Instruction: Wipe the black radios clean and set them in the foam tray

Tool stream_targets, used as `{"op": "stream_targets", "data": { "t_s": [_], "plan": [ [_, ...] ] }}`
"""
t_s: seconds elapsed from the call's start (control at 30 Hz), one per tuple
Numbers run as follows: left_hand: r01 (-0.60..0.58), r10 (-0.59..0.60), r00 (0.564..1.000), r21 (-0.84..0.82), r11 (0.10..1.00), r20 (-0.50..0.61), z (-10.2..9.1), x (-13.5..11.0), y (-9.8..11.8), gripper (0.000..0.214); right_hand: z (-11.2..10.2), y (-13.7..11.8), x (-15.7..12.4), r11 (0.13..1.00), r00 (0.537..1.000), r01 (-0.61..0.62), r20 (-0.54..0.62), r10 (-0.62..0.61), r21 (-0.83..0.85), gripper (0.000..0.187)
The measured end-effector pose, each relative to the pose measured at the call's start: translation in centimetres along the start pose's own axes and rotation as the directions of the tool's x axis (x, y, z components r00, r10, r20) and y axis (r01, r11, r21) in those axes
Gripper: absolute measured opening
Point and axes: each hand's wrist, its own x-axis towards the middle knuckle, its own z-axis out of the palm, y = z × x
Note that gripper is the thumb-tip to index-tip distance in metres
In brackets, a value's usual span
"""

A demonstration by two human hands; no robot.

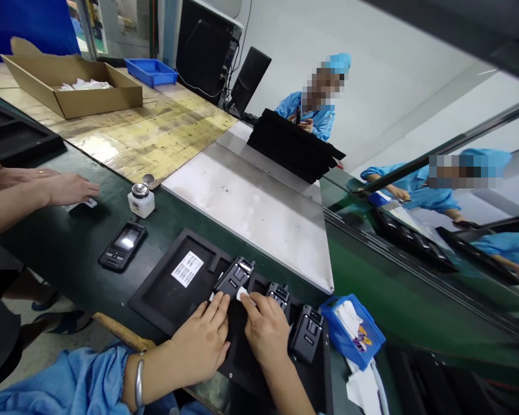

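A black foam tray (160,288) holds several black handheld two-way radios, back side up. My left hand (201,341) presses its fingers together over the near end of one two-way radio (234,278). My right hand (267,329) pinches a small white cloth (242,293) against that radio's side; part of the cloth is hidden by the fingers. To the right of my right hand lie a second radio (279,293), partly covered, and a third radio (307,334). A white barcode label sheet (187,269) rests in the tray's left part.
Left of the tray are another radio (123,245), screen up, and a white dispenser bottle (141,202). A co-worker's hands (71,189) press on a small packet. A blue bin (354,331) stands right; a cardboard box (69,86) sits behind. People in blue work beyond.
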Motion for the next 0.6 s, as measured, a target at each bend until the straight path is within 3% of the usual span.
{"op": "stream_targets", "data": {
  "t_s": [0.13, 0.43, 0.6],
  "plan": [
    [0.015, -0.015, 1.0, -0.008, 1.0, 0.003, 0.2, 0.0, 0.1, 0.05, -0.7, -0.1, -0.8, 0.999, 0.999, -0.036, -0.031, 0.036, 0.011, 0.033],
    [0.013, -0.013, 1.0, -0.016, 1.0, 0.015, 0.5, 0.1, 0.0, 0.052, 1.9, -1.5, 3.8, 0.999, 0.998, 0.049, 0.025, -0.049, 0.005, 0.022],
    [0.028, -0.028, 1.0, -0.011, 1.0, 0.008, 0.4, 0.1, 0.1, 0.051, 0.9, -1.0, 1.8, 0.999, 0.999, 0.028, 0.031, -0.03, 0.039, 0.026]
  ]
}}
